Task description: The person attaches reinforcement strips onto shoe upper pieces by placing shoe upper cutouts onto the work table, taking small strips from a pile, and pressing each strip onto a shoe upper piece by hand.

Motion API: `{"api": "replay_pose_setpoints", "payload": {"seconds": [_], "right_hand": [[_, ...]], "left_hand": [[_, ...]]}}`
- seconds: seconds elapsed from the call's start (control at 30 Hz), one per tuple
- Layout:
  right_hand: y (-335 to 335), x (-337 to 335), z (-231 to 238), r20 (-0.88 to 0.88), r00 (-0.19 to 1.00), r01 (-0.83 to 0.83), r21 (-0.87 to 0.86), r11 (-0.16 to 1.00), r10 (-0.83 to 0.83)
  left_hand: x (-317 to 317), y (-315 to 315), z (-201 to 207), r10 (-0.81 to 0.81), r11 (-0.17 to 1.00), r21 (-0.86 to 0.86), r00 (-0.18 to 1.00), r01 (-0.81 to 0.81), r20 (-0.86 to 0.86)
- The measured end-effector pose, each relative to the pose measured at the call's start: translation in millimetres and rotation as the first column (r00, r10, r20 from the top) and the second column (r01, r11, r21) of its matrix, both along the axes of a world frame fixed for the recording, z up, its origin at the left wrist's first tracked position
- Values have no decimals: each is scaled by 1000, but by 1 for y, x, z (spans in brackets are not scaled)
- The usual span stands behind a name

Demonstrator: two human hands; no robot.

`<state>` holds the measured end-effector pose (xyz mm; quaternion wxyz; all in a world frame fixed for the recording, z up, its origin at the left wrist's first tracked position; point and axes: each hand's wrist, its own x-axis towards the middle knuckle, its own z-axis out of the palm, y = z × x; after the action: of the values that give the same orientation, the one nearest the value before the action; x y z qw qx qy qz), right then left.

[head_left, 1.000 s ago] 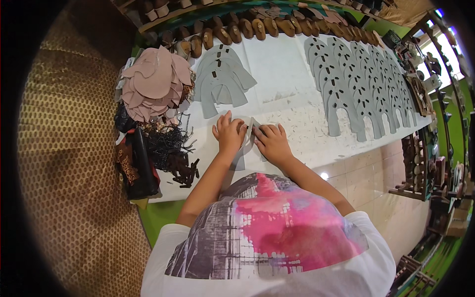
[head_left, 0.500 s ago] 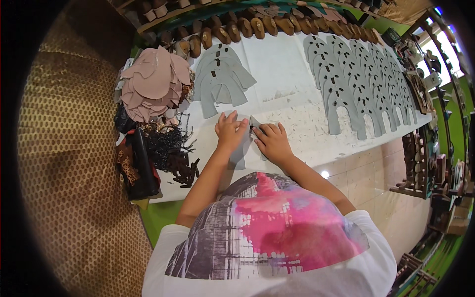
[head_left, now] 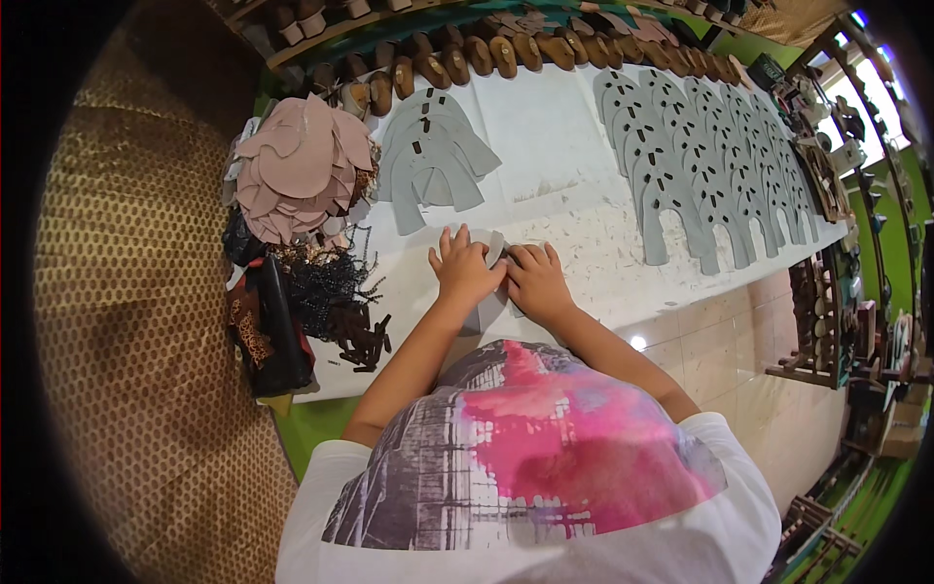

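Note:
A grey U-shaped shoe upper piece (head_left: pixel 493 313) lies on the white-covered table in front of me, partly hidden under my hands. My left hand (head_left: pixel 467 273) presses on it, thumb and forefinger closed at its raised upper edge, the other fingers spread. Close beside it, my right hand (head_left: pixel 538 282) has its fingers bent down onto the same piece, the fingertips almost meeting my left thumb. Whatever lies between the fingertips is hidden. Just beyond my left hand is a small group of overlapping grey upper pieces (head_left: pixel 407 195) with short dark strips on them.
Rows of overlapping grey pieces (head_left: pixel 666 229) cover the table's right side. Wooden shoe lasts (head_left: pixel 454 66) line the far edge. On the left are stacked pink pieces (head_left: pixel 302 146), black beaded chains (head_left: pixel 316 287), dark brown strips (head_left: pixel 362 341) and a black roll (head_left: pixel 282 326).
My left hand has moved right, up against my right hand, its thumb and forefinger now at the piece's upper edge. The right hand has barely moved.

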<state>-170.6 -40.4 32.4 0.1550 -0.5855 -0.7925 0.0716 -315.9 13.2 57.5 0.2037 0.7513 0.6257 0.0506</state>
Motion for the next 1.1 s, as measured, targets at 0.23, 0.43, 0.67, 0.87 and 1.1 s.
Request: {"api": "replay_pose_setpoints", "payload": {"seconds": [0.23,0.43,0.67,0.87,1.1], "right_hand": [[0,-1,2,-12,1000,6,29,1000,-5],[1,-4,2,-7,1000,-2,46,999,2],[0,-1,2,-26,1000,2,44,999,-1],[0,-2,4,-37,999,6,59,998,-3],[0,-2,0,-16,1000,1,68,998,0]], "left_hand": [[-15,22,-24,189,957,-269,942,-113,278],[-21,26,-41,316,932,-285,888,-225,333],[-32,19,-11,169,986,3,985,-169,-44],[-39,9,-18,177,946,270,984,-179,33],[-35,-5,-29,-258,876,413,965,250,-38]]}}
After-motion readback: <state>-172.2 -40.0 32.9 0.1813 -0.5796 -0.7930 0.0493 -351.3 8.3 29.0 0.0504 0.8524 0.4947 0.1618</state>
